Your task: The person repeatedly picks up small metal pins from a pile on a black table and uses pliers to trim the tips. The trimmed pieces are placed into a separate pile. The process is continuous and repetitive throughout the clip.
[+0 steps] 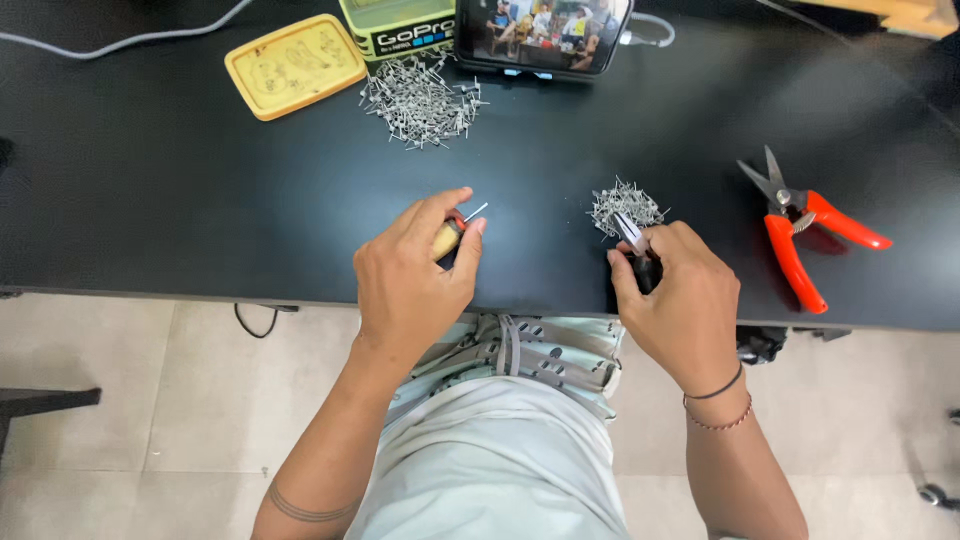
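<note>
left hand (408, 283) curled around a small tool with a wooden handle (447, 238), thin metal tip poking out past the fingertips toward the far edge; grip closed tight on the handle, just inside the near edge of the black tabletop (200, 200), a little left of centre. right hand (680, 295) wrapped around dark-handled pliers (636, 250), grip closed on them, slim metal nose pointing up and left into a small heap of bent metal wire pieces (625, 207); whether the nose actually pinches a piece, impossible to tell. both hands near each other but apart, hanging partly over the near edge.

outward to the right: orange-handled snips (805, 235), lying flat near the right end of the tabletop, blades toward the far edge, well apart from the right hand and untouched. toward the far edge, left of centre: a larger pile of the same wire pieces (420, 100), spread loosely. just beyond it, a green box (398, 28), and beside that to the left a yellow lid (293, 65) lying flat. right of the box, a phone (545, 35) propped up with a lit screen, cable running off its right side. grey cable (120, 40) trailing across the far left corner.
</note>
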